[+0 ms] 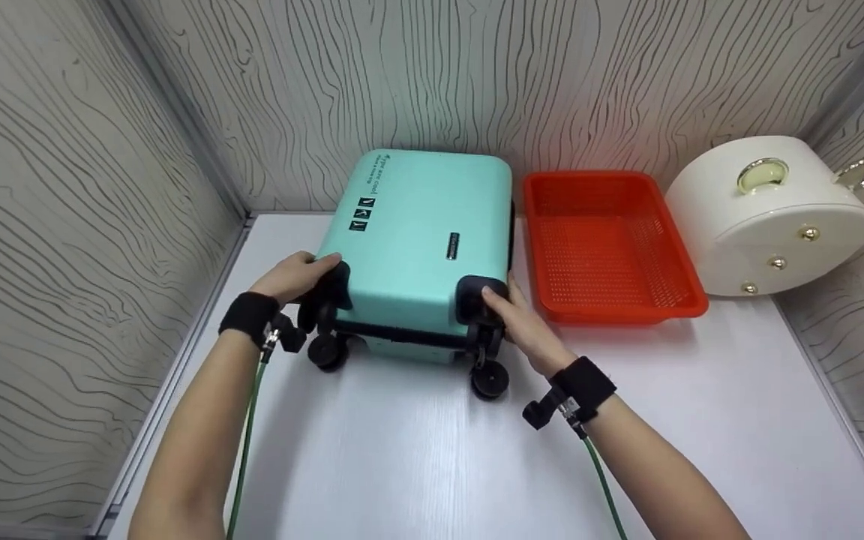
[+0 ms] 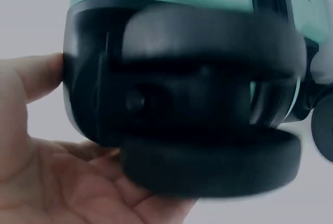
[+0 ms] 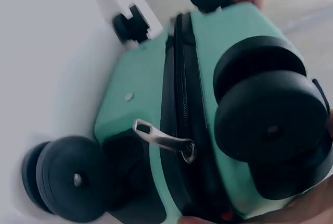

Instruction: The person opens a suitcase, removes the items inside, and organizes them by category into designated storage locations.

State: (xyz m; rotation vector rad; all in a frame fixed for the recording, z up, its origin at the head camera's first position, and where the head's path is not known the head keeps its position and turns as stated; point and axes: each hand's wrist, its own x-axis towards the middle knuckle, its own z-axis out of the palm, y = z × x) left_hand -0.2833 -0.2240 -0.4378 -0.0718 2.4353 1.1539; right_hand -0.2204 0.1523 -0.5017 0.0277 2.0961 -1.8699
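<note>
A mint-green hard-shell suitcase [image 1: 424, 217] lies flat on the white table, its wheeled end toward me. My left hand [image 1: 293, 279] grips its near left black corner; in the left wrist view the thumb [image 2: 44, 75] presses the corner guard and the fingers curl beneath, partly behind a wheel [image 2: 208, 161]. With my right hand [image 1: 526, 326] I hold the near right corner, thumb on top of the black guard, other fingers mostly hidden at the side. The right wrist view shows the wheels [image 3: 276, 114], the zipper [image 3: 183, 104] and a metal zipper pull [image 3: 161, 139].
A red perforated plastic basket [image 1: 691, 296] stands close to the suitcase's right side. Beyond it sits a round white case [image 1: 762, 217] with gold-coloured fittings, against the right corner. Patterned wall panels [image 1: 432, 67] enclose the table [image 1: 402, 465] at the back and sides.
</note>
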